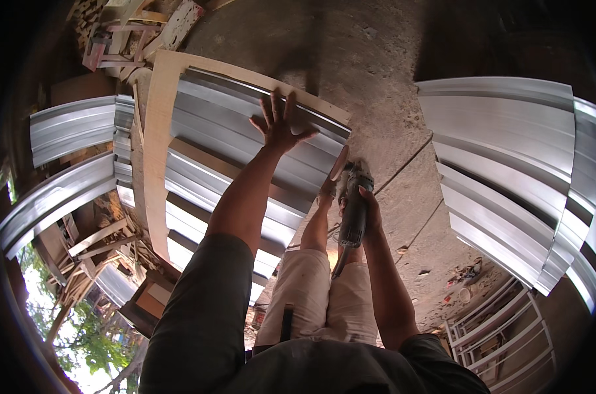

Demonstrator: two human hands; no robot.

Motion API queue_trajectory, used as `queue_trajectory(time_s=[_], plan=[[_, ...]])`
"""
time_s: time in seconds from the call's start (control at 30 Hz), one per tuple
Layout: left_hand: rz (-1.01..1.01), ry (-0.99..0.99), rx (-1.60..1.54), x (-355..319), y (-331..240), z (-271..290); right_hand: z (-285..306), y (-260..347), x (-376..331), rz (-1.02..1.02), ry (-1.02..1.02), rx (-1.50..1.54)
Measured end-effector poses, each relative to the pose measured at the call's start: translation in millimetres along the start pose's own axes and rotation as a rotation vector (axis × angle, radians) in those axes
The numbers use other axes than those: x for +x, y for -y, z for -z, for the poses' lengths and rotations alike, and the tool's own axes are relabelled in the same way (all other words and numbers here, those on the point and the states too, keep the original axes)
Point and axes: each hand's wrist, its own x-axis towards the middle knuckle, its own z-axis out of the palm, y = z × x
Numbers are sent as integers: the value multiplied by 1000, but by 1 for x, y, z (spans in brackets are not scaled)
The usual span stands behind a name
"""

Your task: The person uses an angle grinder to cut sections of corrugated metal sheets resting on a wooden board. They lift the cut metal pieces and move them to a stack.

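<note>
My left hand lies flat with fingers spread on the top of a stack of ribbed shiny metal sheets, near its far right corner. A curved wooden board runs along the stack's left and top edges. My right hand grips the dark body of an angle grinder. The grinder's disc end sits right at the stack's right edge. Its cable hangs down toward my legs in light shorts.
A second pile of ribbed metal sheets lies on the concrete floor at the right. More metal strips and wood scraps lie at the left. A white metal frame stands at the lower right. Debris dots the floor.
</note>
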Motion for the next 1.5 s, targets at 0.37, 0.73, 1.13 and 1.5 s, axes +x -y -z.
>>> queue_trajectory(time_s=[0.37, 0.73, 1.13, 1.5], plan=[[12, -11, -22, 0, -9, 4, -9, 14, 4, -2, 6, -19], [-9, -29, 5, 4, -5, -3, -8, 2, -8, 31, 22, 21], [-49, -95, 12, 6, -1, -14, -4, 0, -2, 16, -22, -10], [-75, -132, 27, 7, 7, -22, -21, -38, -52, 85, -105, -64]])
